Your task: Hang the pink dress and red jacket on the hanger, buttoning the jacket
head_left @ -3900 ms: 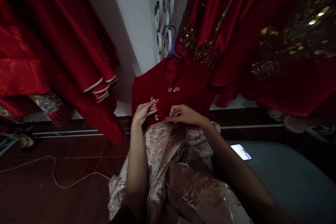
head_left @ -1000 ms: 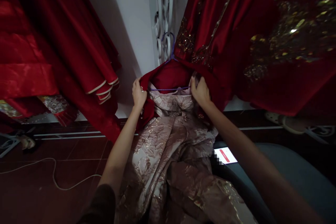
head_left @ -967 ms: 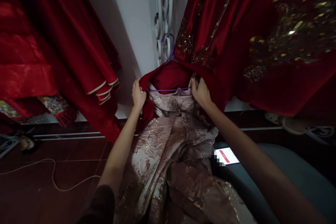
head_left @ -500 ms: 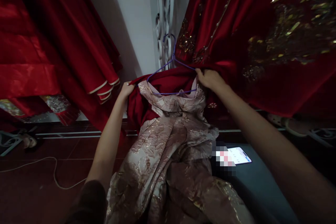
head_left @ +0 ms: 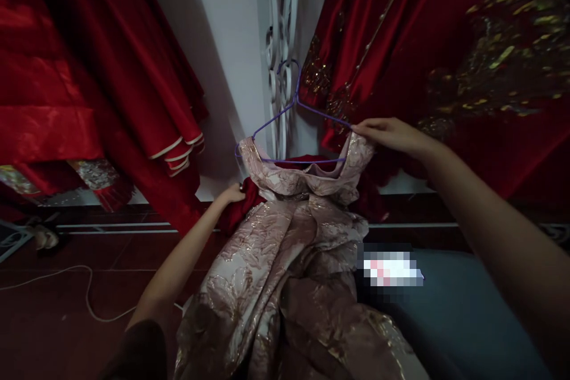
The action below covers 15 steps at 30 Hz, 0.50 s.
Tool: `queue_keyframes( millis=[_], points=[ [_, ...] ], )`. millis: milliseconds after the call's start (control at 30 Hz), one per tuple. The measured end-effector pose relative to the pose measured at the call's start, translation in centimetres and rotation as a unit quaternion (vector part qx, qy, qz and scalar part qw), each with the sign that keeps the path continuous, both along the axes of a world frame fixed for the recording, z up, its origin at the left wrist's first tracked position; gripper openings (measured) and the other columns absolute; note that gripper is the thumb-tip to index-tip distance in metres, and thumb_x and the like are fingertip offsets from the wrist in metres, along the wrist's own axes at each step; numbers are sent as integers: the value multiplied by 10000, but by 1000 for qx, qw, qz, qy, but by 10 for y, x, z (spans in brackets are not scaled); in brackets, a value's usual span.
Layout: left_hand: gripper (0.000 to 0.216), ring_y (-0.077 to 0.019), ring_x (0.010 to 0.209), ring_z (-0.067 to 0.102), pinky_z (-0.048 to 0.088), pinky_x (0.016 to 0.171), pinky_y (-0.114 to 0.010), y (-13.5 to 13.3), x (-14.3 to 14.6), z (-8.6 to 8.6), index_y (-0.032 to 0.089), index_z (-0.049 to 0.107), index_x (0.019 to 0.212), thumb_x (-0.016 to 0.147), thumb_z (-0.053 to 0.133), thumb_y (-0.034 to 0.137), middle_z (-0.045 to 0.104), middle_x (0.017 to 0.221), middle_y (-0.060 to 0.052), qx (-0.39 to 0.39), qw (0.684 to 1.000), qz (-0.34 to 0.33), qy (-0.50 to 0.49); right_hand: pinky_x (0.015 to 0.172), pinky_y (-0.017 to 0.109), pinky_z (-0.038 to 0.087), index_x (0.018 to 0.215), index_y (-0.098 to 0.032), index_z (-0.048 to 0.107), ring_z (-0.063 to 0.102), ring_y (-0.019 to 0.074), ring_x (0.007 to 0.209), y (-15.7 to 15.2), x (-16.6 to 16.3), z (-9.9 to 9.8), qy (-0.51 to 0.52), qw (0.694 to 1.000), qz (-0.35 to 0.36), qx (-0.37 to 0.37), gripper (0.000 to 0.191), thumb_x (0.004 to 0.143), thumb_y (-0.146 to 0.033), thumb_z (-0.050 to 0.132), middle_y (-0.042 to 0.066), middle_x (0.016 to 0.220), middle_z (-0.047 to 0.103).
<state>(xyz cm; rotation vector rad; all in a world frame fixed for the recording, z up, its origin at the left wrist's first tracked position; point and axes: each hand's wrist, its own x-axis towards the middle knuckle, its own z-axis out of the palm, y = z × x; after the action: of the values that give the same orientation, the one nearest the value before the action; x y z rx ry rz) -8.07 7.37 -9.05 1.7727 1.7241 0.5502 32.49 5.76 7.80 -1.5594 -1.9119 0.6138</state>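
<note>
Brocade, pale pink and gold, the dress (head_left: 285,237) hangs on a purple wire hanger (head_left: 294,124) and looks soft, heavy and slippery, best taken at the shoulders. Right hand (head_left: 387,133) pinches its right shoulder; left hand (head_left: 231,195) seems to clutch the red jacket (head_left: 249,202), which has slid off the hanger since earlier.

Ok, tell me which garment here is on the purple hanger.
The pale pink brocade dress, hanging from the purple hanger. It alone is not red; the right hand touches its shoulder.
</note>
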Motion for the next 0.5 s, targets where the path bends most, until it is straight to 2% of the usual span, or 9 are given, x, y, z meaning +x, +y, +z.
queue_keyframes(
  millis=[67, 100, 167, 200, 267, 333, 400, 500],
  points=[
    [756, -253, 927, 629, 516, 754, -322, 6, -4, 9, 58, 473, 1207, 510, 727, 201, 639, 1068, -167, 49, 999, -14, -10, 652, 242, 399, 953, -140, 644, 524, 117, 695, 2, 4, -9, -6, 996, -21, 90, 363, 814, -463, 554, 74, 856, 662],
    [861, -241, 998, 607, 507, 798, -320, 10, -6, 18, 70, 362, 1306, 538, 723, 215, 582, 1179, -192, 101, 994, -31, -30, 675, 239, 404, 972, -136, 647, 545, 123, 731, 3, 5, -13, -14, 991, -27, 127, 344, 818, -431, 561, 83, 894, 669],
    [896, -203, 1137, 536, 470, 891, -316, 20, -10, 39, 136, 189, 1402, 655, 667, 265, 443, 1349, -197, 239, 965, -85, -68, 734, 234, 407, 996, -147, 658, 581, 139, 813, 2, 5, -18, -44, 980, -31, 194, 302, 822, -378, 572, 86, 964, 679],
    [824, -190, 1196, 490, 442, 937, -316, 25, -11, 51, 165, 178, 1413, 725, 614, 292, 392, 1396, -183, 300, 945, -111, -69, 755, 231, 405, 1001, -157, 665, 593, 144, 841, 1, 4, -20, -59, 973, -33, 222, 283, 826, -359, 572, 81, 983, 683],
    [604, -174, 1241, 442, 389, 999, -319, 31, -9, 73, 184, 270, 1395, 845, 475, 325, 399, 1399, -147, 370, 918, -143, -26, 777, 227, 402, 1006, -174, 677, 611, 151, 870, -2, 2, -21, -93, 962, -32, 254, 260, 840, -337, 561, 72, 997, 691],
    [462, -180, 1188, 481, 377, 1004, -327, 32, -5, 91, 161, 403, 1333, 905, 363, 331, 507, 1291, -137, 396, 906, -144, 52, 779, 228, 399, 1011, -180, 680, 621, 158, 873, -4, 0, -21, -122, 955, -30, 268, 257, 856, -330, 541, 68, 997, 696],
    [433, -192, 1082, 539, 401, 960, -328, 29, -1, 102, 141, 485, 1278, 922, 324, 328, 588, 1141, -136, 402, 897, -131, 132, 779, 231, 395, 1027, -186, 676, 622, 166, 883, -5, -1, -20, -148, 949, -30, 276, 261, 869, -326, 523, 62, 1005, 696],
    [407, -195, 976, 573, 427, 879, -298, 22, 1, 111, 151, 556, 1212, 919, 331, 321, 620, 1028, -126, 398, 882, -137, 212, 782, 229, 389, 1048, -188, 666, 620, 172, 901, -5, -3, -20, -163, 945, -39, 281, 268, 880, -320, 504, 56, 1024, 692]
  ],
)
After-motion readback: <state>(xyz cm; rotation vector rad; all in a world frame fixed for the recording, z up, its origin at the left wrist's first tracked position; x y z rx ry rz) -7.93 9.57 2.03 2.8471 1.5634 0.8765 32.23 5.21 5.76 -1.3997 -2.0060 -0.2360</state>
